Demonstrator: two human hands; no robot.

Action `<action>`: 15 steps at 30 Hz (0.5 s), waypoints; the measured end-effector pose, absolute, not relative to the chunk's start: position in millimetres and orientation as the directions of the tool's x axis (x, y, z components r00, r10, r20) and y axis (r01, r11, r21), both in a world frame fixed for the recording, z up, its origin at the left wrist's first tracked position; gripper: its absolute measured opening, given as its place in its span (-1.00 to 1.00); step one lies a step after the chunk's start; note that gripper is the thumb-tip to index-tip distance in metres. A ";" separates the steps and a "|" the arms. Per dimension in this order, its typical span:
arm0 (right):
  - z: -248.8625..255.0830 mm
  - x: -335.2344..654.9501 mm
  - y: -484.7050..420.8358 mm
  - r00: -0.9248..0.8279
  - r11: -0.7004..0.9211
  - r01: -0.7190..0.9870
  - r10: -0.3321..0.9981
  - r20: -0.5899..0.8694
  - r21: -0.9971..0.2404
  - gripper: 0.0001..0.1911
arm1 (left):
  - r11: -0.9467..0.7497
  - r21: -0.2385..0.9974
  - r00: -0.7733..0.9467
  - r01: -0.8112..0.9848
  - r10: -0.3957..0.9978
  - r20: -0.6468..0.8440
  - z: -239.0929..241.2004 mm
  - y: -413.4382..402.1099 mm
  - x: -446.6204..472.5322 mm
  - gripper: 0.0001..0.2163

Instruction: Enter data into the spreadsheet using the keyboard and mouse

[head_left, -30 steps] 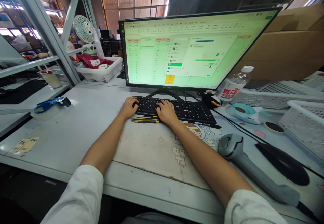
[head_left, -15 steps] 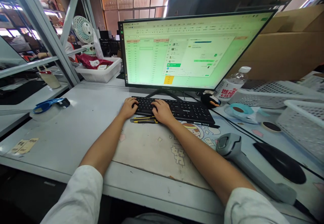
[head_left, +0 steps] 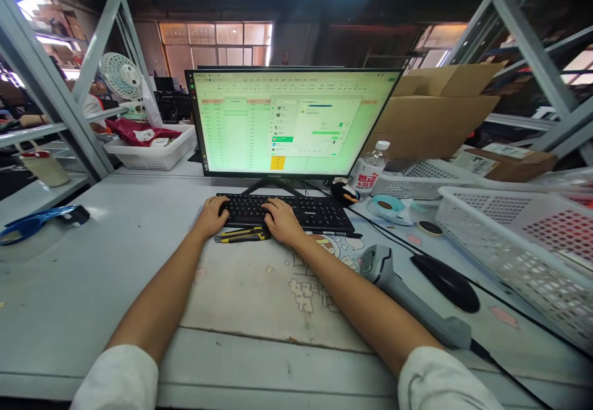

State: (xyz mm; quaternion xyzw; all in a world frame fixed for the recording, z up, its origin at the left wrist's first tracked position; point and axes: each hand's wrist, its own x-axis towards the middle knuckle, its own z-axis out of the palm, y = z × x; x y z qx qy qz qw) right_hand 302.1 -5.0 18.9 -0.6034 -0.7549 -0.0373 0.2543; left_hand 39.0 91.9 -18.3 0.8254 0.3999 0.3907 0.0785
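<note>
Both hands rest on a black keyboard below a lit monitor, which shows a spreadsheet with a chat window over it. At the keyboard's left end lies my left hand, fingers on the keys and holding nothing. My right hand spreads its fingers over the middle keys, also with nothing in it. Between the hands, along the front of the keyboard, lie yellow-and-black utility knives. A black marker pen sits by the keyboard's front edge, right of my right hand.
On the right are a grey barcode scanner, a black mouse, a tape roll, a water bottle and a white basket. A cardboard box stands behind. On the left are a blue-handled tape dispenser and another basket.
The view has turned right and levelled, so the monitor and keyboard appear further left and lower. Both hands stay on the keyboard.
</note>
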 end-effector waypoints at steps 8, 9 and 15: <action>0.0 319.0 -12.0 -0.087 0.258 0.925 0.859 0.504 -0.280 -0.55 | -0.660 0.447 0.376 0.604 0.730 0.570 -16.0 89.0 39.6 -0.62; -1.6 318.6 -11.5 -0.087 0.263 0.923 0.854 0.512 -0.282 -0.55 | -0.651 0.454 0.374 0.609 0.740 0.559 -15.5 88.7 39.6 -0.61; -7.5 317.2 -10.6 -0.093 0.288 0.915 0.832 0.546 -0.284 -0.56 | -0.631 0.473 0.365 0.615 0.759 0.538 -14.2 87.6 39.5 -0.59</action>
